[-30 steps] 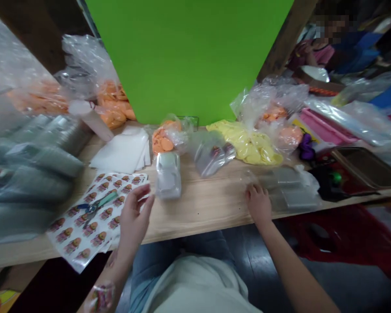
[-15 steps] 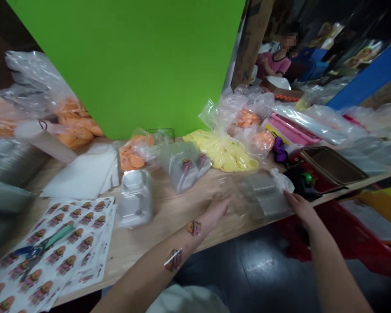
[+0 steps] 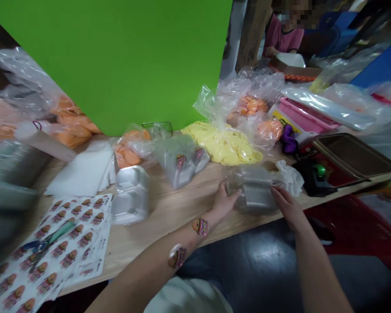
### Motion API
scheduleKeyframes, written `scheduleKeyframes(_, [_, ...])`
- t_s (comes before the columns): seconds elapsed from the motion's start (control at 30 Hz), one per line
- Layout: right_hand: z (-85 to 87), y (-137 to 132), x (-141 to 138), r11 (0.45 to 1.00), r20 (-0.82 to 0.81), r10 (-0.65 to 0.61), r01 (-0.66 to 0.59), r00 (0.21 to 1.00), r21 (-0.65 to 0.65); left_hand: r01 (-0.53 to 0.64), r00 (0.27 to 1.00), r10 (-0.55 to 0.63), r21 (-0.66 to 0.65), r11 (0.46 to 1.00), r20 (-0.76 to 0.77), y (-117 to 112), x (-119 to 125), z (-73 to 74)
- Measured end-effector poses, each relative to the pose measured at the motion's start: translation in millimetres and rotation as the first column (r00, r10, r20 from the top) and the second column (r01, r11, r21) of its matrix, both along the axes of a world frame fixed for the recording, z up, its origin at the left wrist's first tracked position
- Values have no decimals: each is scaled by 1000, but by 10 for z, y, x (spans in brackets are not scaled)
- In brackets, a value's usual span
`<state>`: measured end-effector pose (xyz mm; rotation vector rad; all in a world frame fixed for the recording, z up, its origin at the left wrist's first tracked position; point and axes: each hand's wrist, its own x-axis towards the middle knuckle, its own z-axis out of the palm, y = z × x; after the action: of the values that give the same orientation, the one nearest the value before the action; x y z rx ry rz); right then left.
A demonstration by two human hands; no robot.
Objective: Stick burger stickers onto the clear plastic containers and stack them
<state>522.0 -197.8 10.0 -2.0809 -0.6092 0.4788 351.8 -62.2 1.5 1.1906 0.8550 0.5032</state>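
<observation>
A stack of clear plastic containers [image 3: 256, 191] lies at the table's front edge, between my two hands. My left hand [image 3: 226, 198] grips its left end, with the thumb on the near side. At the right end, my right hand [image 3: 286, 204] has its fingers closed on the rim. Two burger stickers [image 3: 200, 227] are stuck on my left forearm. A crumpled white tissue [image 3: 289, 177] sits just beyond my right hand. Behind the stack is a clear bag of yellow discs [image 3: 223, 143]. Farther left stand closed clear containers [image 3: 130, 195].
Sheets of burger stickers [image 3: 61, 248] with scissors [image 3: 48, 239] on top lie at left, below white sheets [image 3: 84, 169]. Bags of orange pieces [image 3: 132, 148] stand near the green panel [image 3: 127, 65]. A brown tray [image 3: 352, 152] lies at right. Another person [image 3: 283, 39] sits beyond.
My left hand has moved right and closed on the container stack. My right hand has shifted from the tissue to the stack's right end. The view has turned slightly.
</observation>
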Motion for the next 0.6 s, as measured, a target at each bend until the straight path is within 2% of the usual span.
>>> scheduleKeyframes(0.17, [-37, -78, 72, 999, -68, -40, 41, 997, 17, -95, 995, 95, -24, 995, 12, 96, -245, -68])
scheduleKeyframes(0.27, [-62, -102, 90, 997, -127, -68, 72, 990, 22, -19, 999, 18, -19, 1000, -27, 116, -326, -95])
scheduleKeyframes(0.37, [-96, -93, 87, 995, -193, -85, 93, 977, 34, 80, 992, -75, 48, 996, -105, 109, -254, -91])
scheduleKeyframes(0.53, [-148, -48, 71, 994, -243, -65, 83, 968, 66, 45, 989, -17, 190, 981, -146, 86, -117, -30])
scheduleKeyframes(0.6, [-162, -39, 66, 998, -111, -39, 44, 993, 51, 47, 991, -21, 199, 979, -129, 106, -128, -40])
